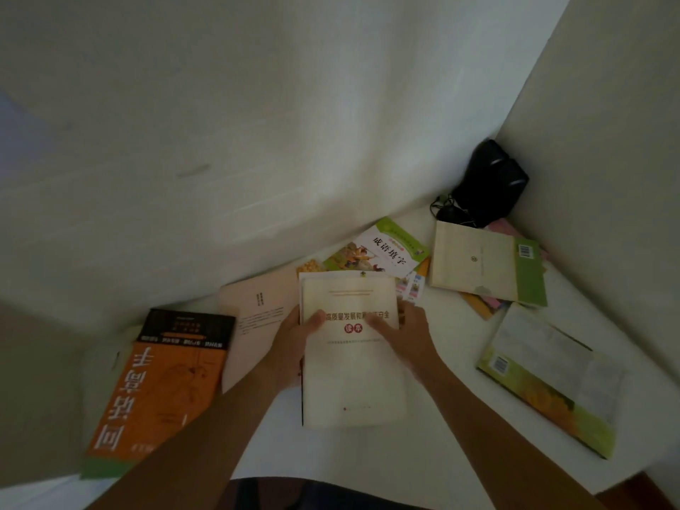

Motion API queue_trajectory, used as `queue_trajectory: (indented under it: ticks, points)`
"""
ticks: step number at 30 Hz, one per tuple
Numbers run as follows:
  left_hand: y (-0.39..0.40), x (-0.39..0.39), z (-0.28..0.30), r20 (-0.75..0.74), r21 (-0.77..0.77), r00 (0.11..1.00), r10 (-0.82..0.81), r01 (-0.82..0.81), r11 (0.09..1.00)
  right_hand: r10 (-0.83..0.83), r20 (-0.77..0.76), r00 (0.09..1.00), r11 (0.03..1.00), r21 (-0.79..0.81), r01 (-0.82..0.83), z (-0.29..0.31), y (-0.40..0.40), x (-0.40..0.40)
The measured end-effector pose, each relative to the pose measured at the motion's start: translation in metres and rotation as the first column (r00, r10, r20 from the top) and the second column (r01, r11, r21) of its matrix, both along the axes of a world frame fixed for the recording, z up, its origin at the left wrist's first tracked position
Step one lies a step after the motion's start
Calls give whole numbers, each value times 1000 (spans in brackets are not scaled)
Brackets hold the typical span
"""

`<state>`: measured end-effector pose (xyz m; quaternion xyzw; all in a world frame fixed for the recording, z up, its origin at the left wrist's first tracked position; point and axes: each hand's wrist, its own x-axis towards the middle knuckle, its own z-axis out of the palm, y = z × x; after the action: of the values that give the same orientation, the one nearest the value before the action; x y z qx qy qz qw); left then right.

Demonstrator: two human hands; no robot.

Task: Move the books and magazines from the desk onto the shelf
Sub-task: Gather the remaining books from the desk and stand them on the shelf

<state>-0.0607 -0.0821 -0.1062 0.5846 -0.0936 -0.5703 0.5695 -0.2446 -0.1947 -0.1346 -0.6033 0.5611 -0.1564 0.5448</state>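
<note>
A cream book [353, 366] lies on the white desk [449, 392] between both hands, the left hand [294, 344] gripping its left edge, thumb on the cover, and the right hand's [404, 333] fingers [379, 325] resting straight on top.
</note>
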Motion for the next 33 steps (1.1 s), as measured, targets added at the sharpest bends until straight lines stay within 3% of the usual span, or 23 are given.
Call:
queue_trajectory:
  ticks: [4,7,8,9,11,12,13,16,21,23,24,27,28,29,31,32,33]
  points:
    - [6,28,15,69,-1,998,4,-4,1000,-16,307,952,958,278,-73,22,6,22]
    - [16,48,19,413,113,907,-77,33,993,-15,295,955,934,346,-92,20,10,38]
    - [21,55,16,582,182,804,-122,17,983,-10,258,966,941,329,-78,19,15,44]
    - [27,61,13,751,244,643,-151,-58,968,0,204,979,951,302,-63,15,19,52]
    - [48,73,3,920,322,318,-229,-282,904,-30,120,992,966,258,-2,9,31,65]
    - [60,78,-5,916,393,234,-326,-358,847,-71,102,992,966,254,43,7,35,70]
    - [73,83,-13,866,501,227,-446,-398,769,-112,104,988,963,255,82,4,39,74]
    - [105,92,-33,694,720,415,-589,-391,573,-135,32,990,974,189,127,-5,47,86]
    - [111,101,-24,592,799,268,-760,-314,512,-227,-47,973,963,137,231,1,56,103]
    - [111,105,-12,642,764,277,-715,-310,566,-234,-76,969,965,105,241,6,61,106]
    - [111,106,-3,714,700,294,-635,-315,641,-231,-78,970,966,103,238,7,63,108]
    - [103,99,33,914,346,324,-243,-312,885,-228,-52,972,962,139,233,11,67,106]
    - [96,92,46,959,205,250,-135,-281,938,-233,-22,972,958,168,233,12,66,104]
    - [89,86,53,992,70,122,-46,-204,976,-248,44,968,947,224,232,15,65,101]
    - [81,78,49,998,-42,-49,46,80,996,-316,216,924,892,399,212,21,61,91]
    - [80,76,38,991,-42,-113,67,205,978,-365,268,892,846,495,197,23,58,84]
    - [83,75,32,994,-41,-86,68,286,957,-417,297,859,793,580,184,23,53,77]
